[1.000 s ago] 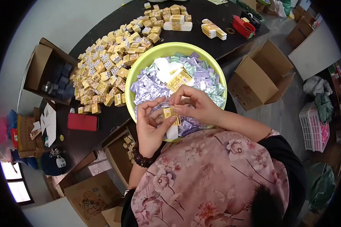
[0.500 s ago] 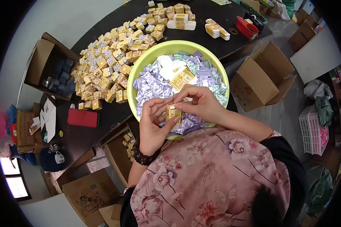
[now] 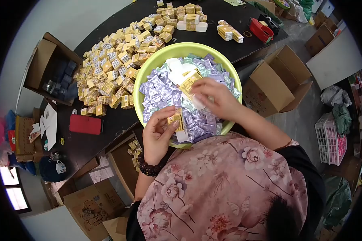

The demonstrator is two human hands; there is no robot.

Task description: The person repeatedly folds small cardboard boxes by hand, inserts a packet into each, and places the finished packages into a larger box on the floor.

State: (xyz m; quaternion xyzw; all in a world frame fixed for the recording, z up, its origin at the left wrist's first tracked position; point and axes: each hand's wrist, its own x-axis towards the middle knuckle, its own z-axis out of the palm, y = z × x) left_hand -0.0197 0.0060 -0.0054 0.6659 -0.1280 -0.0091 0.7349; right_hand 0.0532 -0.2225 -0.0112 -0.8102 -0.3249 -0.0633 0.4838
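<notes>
My left hand (image 3: 156, 134) pinches a small yellow box (image 3: 175, 119) between thumb and fingers, above the near part of a yellow-green basin (image 3: 140, 96). A white flap (image 3: 182, 134) sticks out from the box's lower end. Inside the basin lie many small purple sachets (image 3: 159, 90) and green sachets (image 3: 203, 64). Flat yellow-and-white cartons (image 3: 189, 82) rest on top of them. My right hand (image 3: 219, 99) hovers beside these cartons, slightly blurred, its fingers bent and apart, with nothing visible in them.
A large heap of small yellow boxes (image 3: 112, 66) covers the dark table (image 3: 120, 120) left of the basin. A red phone case (image 3: 85, 124), bundled flat cartons (image 3: 230, 32) and a red tape dispenser (image 3: 261, 31) lie there too. Open cardboard boxes (image 3: 275, 80) stand around the table.
My right hand has left the small box and moved right and up toward the flat cartons. My left hand keeps the box, now tilted with its white flap showing.
</notes>
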